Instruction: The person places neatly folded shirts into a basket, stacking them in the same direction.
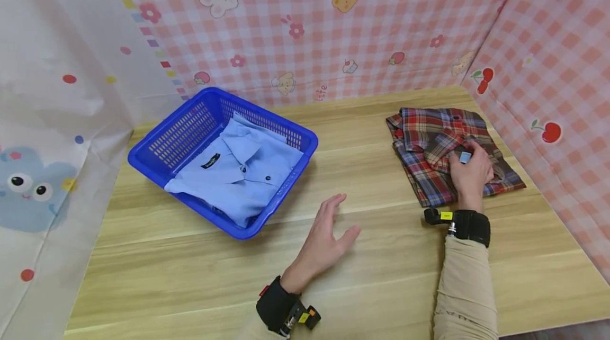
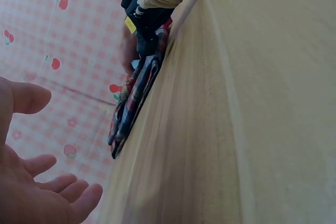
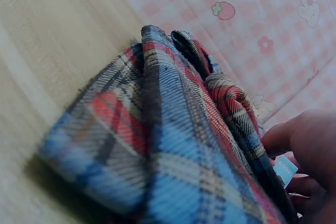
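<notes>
A folded plaid shirt [image 1: 410, 170] in red, blue and brown lies at the right of the table. My right hand [image 1: 472, 169] is on top of it, thumb and curled fingers pinching its upper fabric. A small light blue tag [image 3: 285, 170] shows between thumb and fingers in the right wrist view; the fingertips are partly hidden. My left hand [image 1: 322, 240] hovers over the middle of the table with its fingers spread, holding nothing. The left wrist view shows that hand's palm side [image 2: 31, 192] apart from the shirt.
A blue plastic basket [image 1: 312, 144] stands at the left with a folded light blue shirt [image 1: 224, 181] inside. Behind the wooden table [image 1: 362, 297] hangs a pink checked cloth [image 1: 305, 1], and another checked cloth wall [image 1: 567, 80] borders the right side.
</notes>
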Motion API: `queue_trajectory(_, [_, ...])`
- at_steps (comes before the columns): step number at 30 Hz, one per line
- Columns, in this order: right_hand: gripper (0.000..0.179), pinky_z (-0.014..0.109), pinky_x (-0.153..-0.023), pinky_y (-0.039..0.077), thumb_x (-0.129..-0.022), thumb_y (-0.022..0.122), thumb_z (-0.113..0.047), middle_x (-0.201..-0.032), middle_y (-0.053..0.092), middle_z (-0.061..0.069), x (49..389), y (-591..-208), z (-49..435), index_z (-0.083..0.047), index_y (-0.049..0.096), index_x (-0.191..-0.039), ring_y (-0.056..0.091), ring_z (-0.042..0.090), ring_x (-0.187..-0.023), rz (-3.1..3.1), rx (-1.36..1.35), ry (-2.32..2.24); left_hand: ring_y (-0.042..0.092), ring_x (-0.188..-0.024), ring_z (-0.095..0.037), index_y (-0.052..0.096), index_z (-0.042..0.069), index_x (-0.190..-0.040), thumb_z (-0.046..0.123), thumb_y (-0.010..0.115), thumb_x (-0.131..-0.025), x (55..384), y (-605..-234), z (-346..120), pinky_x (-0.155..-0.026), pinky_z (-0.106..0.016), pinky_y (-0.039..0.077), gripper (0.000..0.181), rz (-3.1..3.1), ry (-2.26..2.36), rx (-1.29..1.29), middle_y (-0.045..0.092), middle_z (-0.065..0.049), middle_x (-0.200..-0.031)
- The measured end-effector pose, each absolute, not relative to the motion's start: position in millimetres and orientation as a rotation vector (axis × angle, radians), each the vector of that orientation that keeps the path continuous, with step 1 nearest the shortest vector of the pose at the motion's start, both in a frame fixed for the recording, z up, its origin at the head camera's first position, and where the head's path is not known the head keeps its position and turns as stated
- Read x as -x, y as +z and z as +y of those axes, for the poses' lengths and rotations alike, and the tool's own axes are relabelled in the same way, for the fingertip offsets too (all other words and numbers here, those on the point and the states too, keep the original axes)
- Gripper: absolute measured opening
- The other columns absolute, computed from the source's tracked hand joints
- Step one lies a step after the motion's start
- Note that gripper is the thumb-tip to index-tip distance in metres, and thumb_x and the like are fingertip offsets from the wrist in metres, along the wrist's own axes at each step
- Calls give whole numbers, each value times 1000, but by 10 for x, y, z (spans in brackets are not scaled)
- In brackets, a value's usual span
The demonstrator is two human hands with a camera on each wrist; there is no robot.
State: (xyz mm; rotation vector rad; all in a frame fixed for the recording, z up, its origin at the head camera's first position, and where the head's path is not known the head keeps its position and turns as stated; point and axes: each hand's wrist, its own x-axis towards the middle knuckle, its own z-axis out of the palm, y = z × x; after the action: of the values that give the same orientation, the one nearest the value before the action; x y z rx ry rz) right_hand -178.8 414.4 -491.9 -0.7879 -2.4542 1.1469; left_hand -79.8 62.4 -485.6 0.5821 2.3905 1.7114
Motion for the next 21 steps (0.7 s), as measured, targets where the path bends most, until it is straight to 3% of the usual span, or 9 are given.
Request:
queue_trajectory(5, [62,54,-126,-2,-102,54,-15,-159,36,27,1809,-4920,4110,0,32,-158,22,45,-151,-2529,757,1083,44,-141,-38,36,2,-155,25,67,-98,841,-4856,647,-115,-52,43,69,2301,1771,-555,41,-18,-157])
queue_trajectory(21, [66,54,-127,-1,-101,55,-13,-163,32,26,1821,-4884,4098,-1,27,-160,22,43,-153,-2591,751,1063,45,-142,-35,38,4,-156,24,68,-99,935,-4880,728,-115,-48,44,67,2194,1819,-414,44,-21,-155])
